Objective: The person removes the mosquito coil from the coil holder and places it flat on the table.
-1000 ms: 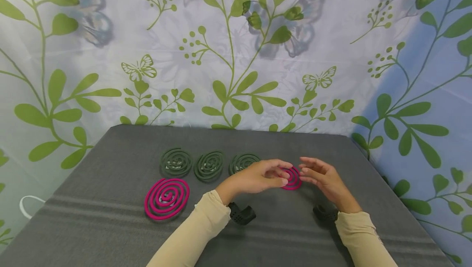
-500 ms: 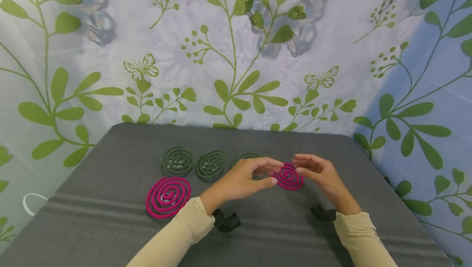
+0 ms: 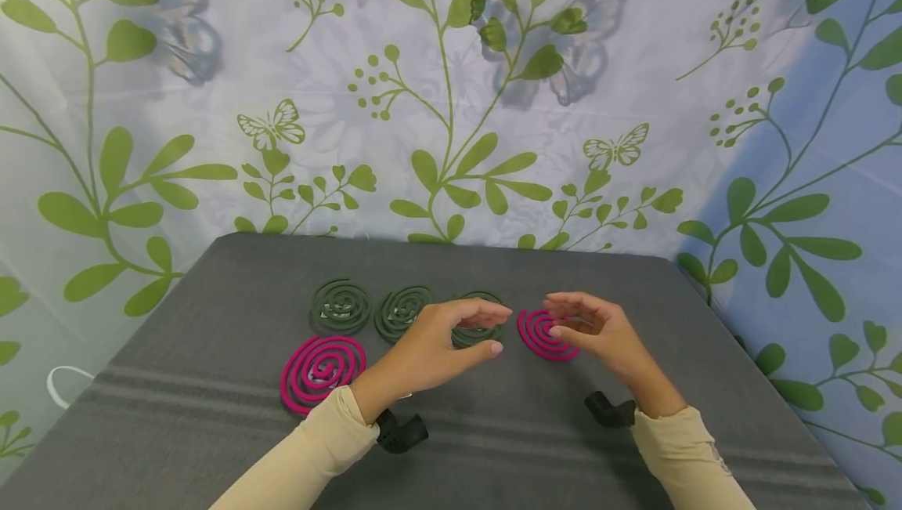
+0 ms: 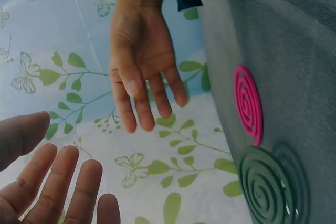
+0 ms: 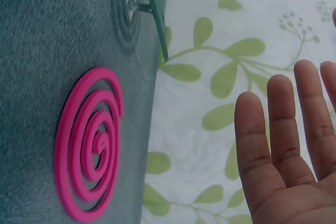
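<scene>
I have the pink mosquito coil (image 5: 98,141) below the slightly spread fingers of my right hand (image 3: 610,338), a green coil (image 4: 259,195) below my left hand's (image 3: 426,349), likewise spread.

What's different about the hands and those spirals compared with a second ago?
The left hand has moved left, away from the right pink spiral, uncovering its left edge; the right hand has shifted slightly left. Neither hand holds anything now. The left pink spiral and three green spirals stayed put.
</scene>
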Demonstrator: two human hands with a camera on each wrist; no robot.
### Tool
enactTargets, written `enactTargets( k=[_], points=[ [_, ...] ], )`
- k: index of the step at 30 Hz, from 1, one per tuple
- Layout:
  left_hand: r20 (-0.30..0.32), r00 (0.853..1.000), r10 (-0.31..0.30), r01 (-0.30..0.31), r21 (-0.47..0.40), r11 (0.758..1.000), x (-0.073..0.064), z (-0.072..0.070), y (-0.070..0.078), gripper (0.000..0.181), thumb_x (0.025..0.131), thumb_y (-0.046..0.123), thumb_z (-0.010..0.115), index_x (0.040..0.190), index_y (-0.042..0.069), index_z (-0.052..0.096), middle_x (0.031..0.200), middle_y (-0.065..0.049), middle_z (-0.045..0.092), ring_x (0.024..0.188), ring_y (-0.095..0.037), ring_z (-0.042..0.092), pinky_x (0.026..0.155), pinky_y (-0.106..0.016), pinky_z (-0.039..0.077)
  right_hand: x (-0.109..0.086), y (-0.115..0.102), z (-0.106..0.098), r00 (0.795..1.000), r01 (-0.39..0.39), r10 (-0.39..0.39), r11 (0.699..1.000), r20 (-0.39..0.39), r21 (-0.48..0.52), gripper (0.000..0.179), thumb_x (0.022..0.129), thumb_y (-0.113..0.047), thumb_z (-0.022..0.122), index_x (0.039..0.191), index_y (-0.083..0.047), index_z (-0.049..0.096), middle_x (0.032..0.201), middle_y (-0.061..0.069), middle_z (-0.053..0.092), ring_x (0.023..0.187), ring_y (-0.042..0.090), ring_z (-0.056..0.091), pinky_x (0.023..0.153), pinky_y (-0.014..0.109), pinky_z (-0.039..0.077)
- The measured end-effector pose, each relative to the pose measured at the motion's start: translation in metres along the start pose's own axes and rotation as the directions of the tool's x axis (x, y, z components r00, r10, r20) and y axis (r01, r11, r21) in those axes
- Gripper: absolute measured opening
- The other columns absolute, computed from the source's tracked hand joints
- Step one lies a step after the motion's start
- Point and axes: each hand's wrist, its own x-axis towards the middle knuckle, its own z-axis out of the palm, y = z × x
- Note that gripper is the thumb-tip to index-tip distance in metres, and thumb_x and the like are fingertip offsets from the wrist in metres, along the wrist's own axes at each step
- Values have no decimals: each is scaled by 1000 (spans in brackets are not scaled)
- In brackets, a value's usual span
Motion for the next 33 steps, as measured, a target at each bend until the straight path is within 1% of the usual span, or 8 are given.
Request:
enactTargets(
  k=[6, 9, 11, 15, 19, 24, 29, 33],
  points=[
    [-26, 999, 18, -17, 43, 999, -12, -9, -4, 42, 99, 14, 82, 139, 10, 72, 133, -1, 75, 124, -16, 70, 108, -42, 54, 1, -5, 10, 996, 79, -77, 995, 35, -58, 44, 94, 8, 79, 136, 10, 65, 126, -8, 74, 111, 7, 70, 93, 27, 58],
    [-39, 998, 48, -45, 62, 997, -18, -12, -7, 41, 98, 14, 82, 137, 8, 72, 132, -2, 76, 124, -18, 70, 109, -43, 54, 2, -5, 16, 991, 129, -125, 988, 45, -86, 46, 91, 10, 80, 134, 10, 66, 126, -5, 74, 110, 6, 70, 94, 28, 58],
    [-48, 997, 64, -60, 73, 995, -22, -14, -9, 40, 98, 13, 82, 136, 8, 73, 131, -2, 76, 125, -18, 70, 109, -42, 53, 2, -5, 20, 989, 144, -139, 985, 56, -100, 46, 90, 10, 81, 134, 9, 66, 126, -4, 74, 111, 6, 70, 95, 27, 58],
    [-59, 993, 97, -92, 90, 992, -30, -17, -12, 39, 97, 10, 83, 135, 6, 73, 129, -3, 76, 124, -19, 71, 110, -43, 53, 1, -8, 26, 989, 138, -130, 983, 71, -122, 47, 90, 7, 83, 134, 6, 68, 129, 3, 74, 112, 6, 69, 96, 28, 58],
    [-76, 990, 116, -107, 111, 988, -38, -20, -14, 39, 96, 9, 83, 134, 7, 74, 128, -1, 77, 121, -19, 71, 108, -43, 54, 0, -10, 34, 992, 102, -89, 984, 94, -143, 47, 91, 1, 86, 135, 4, 69, 131, 16, 73, 115, 5, 69, 99, 32, 58],
    [-92, 989, 119, -105, 145, 984, -49, -25, -16, 39, 96, 10, 85, 134, 9, 74, 127, 0, 77, 120, -19, 71, 107, -44, 55, -1, -10, 42, 988, 76, -54, 986, 147, -145, 46, 91, -2, 86, 134, 3, 70, 131, 17, 73, 119, 6, 69, 102, 38, 58],
    [-100, 990, 100, -82, 165, 983, -59, -31, -19, 39, 96, 11, 85, 133, 9, 74, 129, 0, 77, 120, -20, 72, 103, -47, 57, -1, -9, 49, 979, 69, -47, 992, 196, -107, 47, 93, -4, 85, 136, 3, 69, 133, 25, 71, 121, 8, 69, 104, 35, 56],
    [-103, 990, 100, -81, 171, 982, -65, -35, -22, 39, 95, 10, 85, 133, 9, 74, 128, -1, 77, 119, -20, 72, 101, -46, 58, 0, -8, 54, 973, 69, -48, 994, 227, -86, 46, 94, -4, 85, 137, 0, 69, 132, 26, 71, 122, 16, 70, 103, 36, 56]
  ],
)
